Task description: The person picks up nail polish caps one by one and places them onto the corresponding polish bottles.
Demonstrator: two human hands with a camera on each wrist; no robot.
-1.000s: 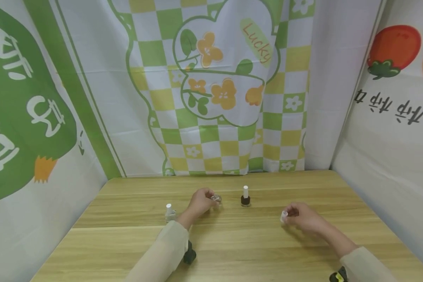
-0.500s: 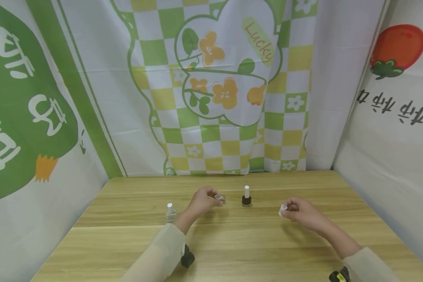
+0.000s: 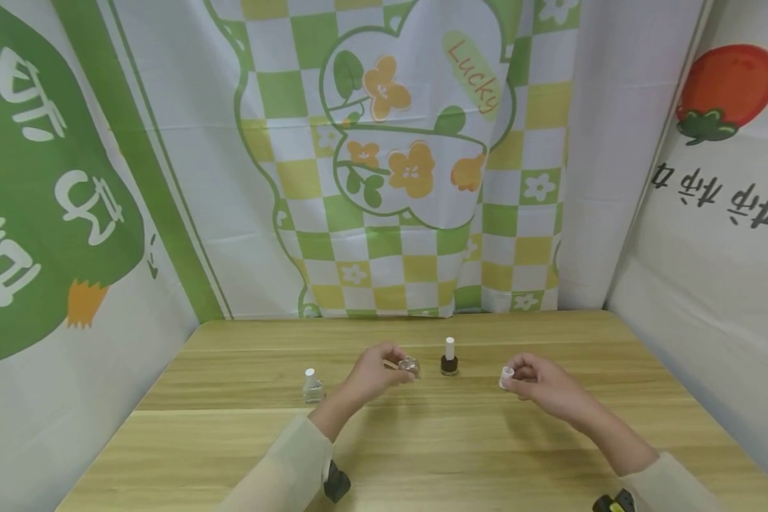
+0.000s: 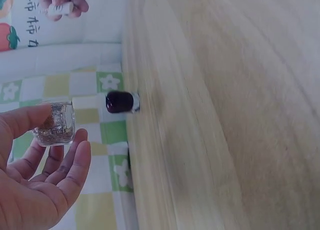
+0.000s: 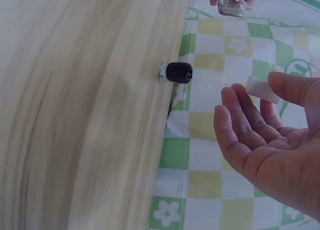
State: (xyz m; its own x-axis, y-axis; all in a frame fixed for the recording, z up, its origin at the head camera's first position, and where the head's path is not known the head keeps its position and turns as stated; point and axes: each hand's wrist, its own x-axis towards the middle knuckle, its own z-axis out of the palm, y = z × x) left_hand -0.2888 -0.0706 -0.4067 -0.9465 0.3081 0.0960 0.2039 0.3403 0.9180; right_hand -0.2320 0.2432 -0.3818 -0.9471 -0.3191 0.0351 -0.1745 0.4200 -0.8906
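Note:
My left hand (image 3: pixel 372 375) pinches a small glass nail polish bottle (image 4: pixel 59 124) between thumb and fingertips. Silvery glitter shows through its glass, and it is held up off the table. On the right, my right hand (image 3: pixel 547 385) pinches a white nail polish cap (image 5: pixel 262 89) by thumb and fingertips, also above the table. Between the two hands, farther back, a dark nail polish bottle (image 3: pixel 449 364) with a white cap stands upright. Left of my left forearm is a clear nail polish bottle (image 3: pixel 313 390), white-capped and upright.
The wooden table (image 3: pixel 461 455) ends at a hanging cloth with green and yellow checks (image 3: pixel 384 270). Printed white cloths (image 3: pixel 710 284) close off both sides. A black wrist device (image 3: pixel 336 482) sits at the left cuff.
My left hand has moved a little right with the glitter bottle, nearer the dark one. My right hand has risen and shifted slightly left with the cap.

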